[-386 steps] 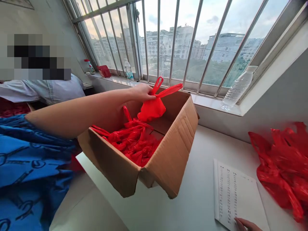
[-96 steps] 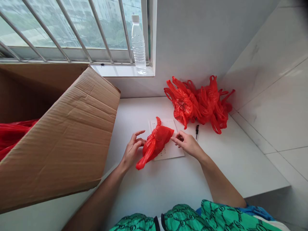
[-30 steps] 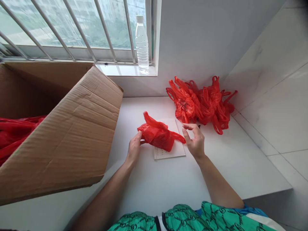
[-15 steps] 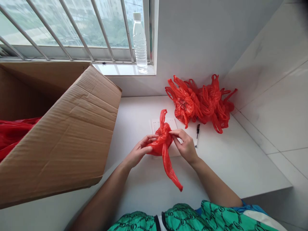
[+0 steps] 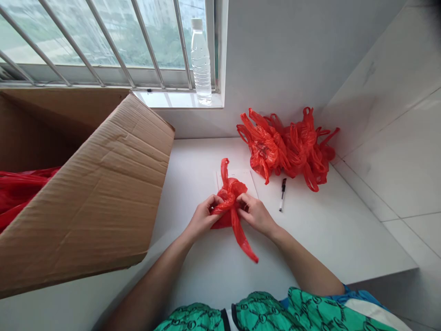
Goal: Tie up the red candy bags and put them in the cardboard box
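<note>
A red plastic bag [image 5: 230, 195], gathered and twisted at its middle, is between my hands at the centre of the table. One strip of it points away from me; a longer strip trails toward me on the right. My left hand [image 5: 206, 215] is closed on the bag's left side, fingertips tucked into the folds. From the right, my right hand [image 5: 254, 212] pinches the bag near the twist. Partly covered beneath the bag is a white sheet or pad of paper [image 5: 252, 184]. What the bag contains, if anything, is hidden.
A big cardboard box [image 5: 113, 184] with red plastic inside stands at the left. Several bunched red bags [image 5: 289, 149] lie against the back wall. A pen [image 5: 282, 195] rests right of the paper. On the windowsill stands a clear bottle [image 5: 201, 64].
Both hands have shifted on the bag, the right one lower and closer in. The upper strip has swung left, and the left hand's fingers have closed further into the folds.
</note>
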Demonstrator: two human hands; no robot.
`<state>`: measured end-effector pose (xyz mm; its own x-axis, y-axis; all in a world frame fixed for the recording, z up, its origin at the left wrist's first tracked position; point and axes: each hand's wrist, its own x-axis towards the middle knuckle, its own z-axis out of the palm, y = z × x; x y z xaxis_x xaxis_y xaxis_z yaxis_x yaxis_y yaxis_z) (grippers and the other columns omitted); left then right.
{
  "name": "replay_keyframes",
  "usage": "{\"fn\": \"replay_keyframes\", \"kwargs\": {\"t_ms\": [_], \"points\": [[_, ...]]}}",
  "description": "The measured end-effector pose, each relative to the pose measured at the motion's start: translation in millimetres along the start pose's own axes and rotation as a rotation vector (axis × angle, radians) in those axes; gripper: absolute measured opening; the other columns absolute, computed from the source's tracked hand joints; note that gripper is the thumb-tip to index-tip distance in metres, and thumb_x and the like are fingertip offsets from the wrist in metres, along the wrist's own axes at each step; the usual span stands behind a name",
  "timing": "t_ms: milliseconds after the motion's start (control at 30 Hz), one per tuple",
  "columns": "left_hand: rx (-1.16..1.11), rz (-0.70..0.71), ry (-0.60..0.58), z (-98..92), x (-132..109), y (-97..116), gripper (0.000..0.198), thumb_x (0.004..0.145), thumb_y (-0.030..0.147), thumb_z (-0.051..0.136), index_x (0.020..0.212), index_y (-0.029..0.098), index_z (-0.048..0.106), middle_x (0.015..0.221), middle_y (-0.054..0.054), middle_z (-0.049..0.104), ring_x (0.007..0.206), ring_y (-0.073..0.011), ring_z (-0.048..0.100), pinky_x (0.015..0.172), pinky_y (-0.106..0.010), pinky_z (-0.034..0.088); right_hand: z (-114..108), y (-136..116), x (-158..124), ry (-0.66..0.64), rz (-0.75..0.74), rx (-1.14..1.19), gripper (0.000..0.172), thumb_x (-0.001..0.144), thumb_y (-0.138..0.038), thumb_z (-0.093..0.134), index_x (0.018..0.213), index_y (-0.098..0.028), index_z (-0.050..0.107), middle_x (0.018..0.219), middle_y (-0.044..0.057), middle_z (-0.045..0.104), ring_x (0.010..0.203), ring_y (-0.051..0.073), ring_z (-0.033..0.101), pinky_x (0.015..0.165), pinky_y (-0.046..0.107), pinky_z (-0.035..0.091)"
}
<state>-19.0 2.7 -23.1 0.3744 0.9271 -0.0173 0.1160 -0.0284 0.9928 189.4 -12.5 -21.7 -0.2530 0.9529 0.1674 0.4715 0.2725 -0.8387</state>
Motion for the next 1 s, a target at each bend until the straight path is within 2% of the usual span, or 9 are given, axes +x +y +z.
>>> {"fn": "replay_keyframes", "kwargs": {"t_ms": [100,167,233,300,367,533,633,767,1000], "points": [[0.000,-0.014,0.012,-12.5,0.3,-3.0,0.032,0.079,0.040,0.074,0.085,0.019,0.051,0.079,0.003,0.054,0.067,-0.0111,0.050,0.063,-0.022,0.041,-16.0,0.8,-1.3,-0.057,0.049,-0.047,0.017,0.087,-0.032,0.066,0.077,-0.024,0.055,0.070,-0.003,0.060,0.059,0.016,0.052,0.058,0.029,0.041],[0.001,-0.002,-0.013,-18.2,-0.3,-1.1,0.041,0.075,0.042,0.079,0.100,0.021,0.055,0.083,0.003,0.055,0.069,-0.0119,0.051,0.064,-0.022,0.042,-25.5,-0.7,-1.8,-0.056,0.035,-0.038,0.026,0.086,-0.042,0.071,0.074,-0.024,0.056,0.069,-0.002,0.061,0.059,0.016,0.052,0.057,0.029,0.041],[-0.012,0.009,-0.012,-18.9,-1.0,2.5,0.052,0.081,0.049,0.072,0.123,0.024,0.055,0.088,0.001,0.057,0.073,-0.0138,0.055,0.068,-0.023,0.044,-28.9,-3.3,-1.6,0.068,-0.013,-0.007,0.028,0.087,-0.048,0.069,0.076,-0.025,0.059,0.076,0.000,0.062,0.063,0.017,0.054,0.061,0.030,0.044],[-0.013,0.005,0.018,-15.2,-1.4,5.6,0.051,0.092,0.055,0.055,0.133,0.025,0.055,0.086,0.000,0.060,0.074,-0.0154,0.057,0.071,-0.025,0.045,-25.4,-5.5,-0.6,0.226,-0.055,-0.004,0.023,0.092,-0.047,0.064,0.088,-0.025,0.062,0.093,0.004,0.065,0.067,0.017,0.056,0.064,0.032,0.047],[0.034,-0.008,0.023,-9.6,-1.6,6.4,0.046,0.095,0.054,0.050,0.127,0.023,0.061,0.082,-0.001,0.062,0.072,-0.0161,0.057,0.070,-0.026,0.044,-17.4,-5.8,0.5,0.261,-0.078,-0.041,0.023,0.094,-0.042,0.060,0.109,-0.026,0.063,0.116,0.007,0.064,0.069,0.017,0.059,0.066,0.033,0.050],[0.186,0.047,-0.003,-2.5,-2.0,-0.3,0.033,0.088,0.043,0.066,0.112,0.021,0.066,0.080,0.000,0.063,0.071,-0.0151,0.056,0.066,-0.025,0.043,0.7,1.6,0.8,0.038,-0.073,-0.203,0.049,0.092,-0.026,0.058,0.140,-0.029,0.047,0.128,0.008,0.062,0.079,0.021,0.066,0.069,0.036,0.052],[0.225,0.082,0.035,-3.7,-1.6,-5.1,0.022,0.089,0.039,0.063,0.101,0.021,0.068,0.090,-0.003,0.067,0.078,-0.0167,0.059,0.071,-0.027,0.046,3.1,5.4,0.5,0.013,-0.057,-0.235,0.042,0.091,-0.026,0.060,0.133,-0.027,0.052,0.117,0.007,0.067,0.088,0.024,0.067,0.072,0.036,0.052],[0.260,0.113,0.139,-9.1,-0.2,-7.3,0.019,0.089,0.038,0.063,0.092,0.021,0.071,0.088,-0.003,0.067,0.080,-0.0178,0.059,0.069,-0.027,0.046,-2.5,7.5,0.6,0.021,-0.017,-0.242,0.027,0.092,-0.035,0.064,0.118,-0.028,0.061,0.097,0.002,0.073,0.066,0.020,0.064,0.066,0.033,0.047],[0.242,0.163,0.374,-20.2,1.5,5.7,0.022,0.092,0.038,0.060,0.103,0.022,0.071,0.100,-0.005,0.068,0.089,-0.0186,0.063,0.076,-0.027,0.048,-16.7,2.8,0.1,0.258,-0.013,-0.243,0.026,0.095,-0.051,0.058,0.094,-0.028,0.070,0.086,0.002,0.073,0.060,0.018,0.061,0.063,0.032,0.044]]}}
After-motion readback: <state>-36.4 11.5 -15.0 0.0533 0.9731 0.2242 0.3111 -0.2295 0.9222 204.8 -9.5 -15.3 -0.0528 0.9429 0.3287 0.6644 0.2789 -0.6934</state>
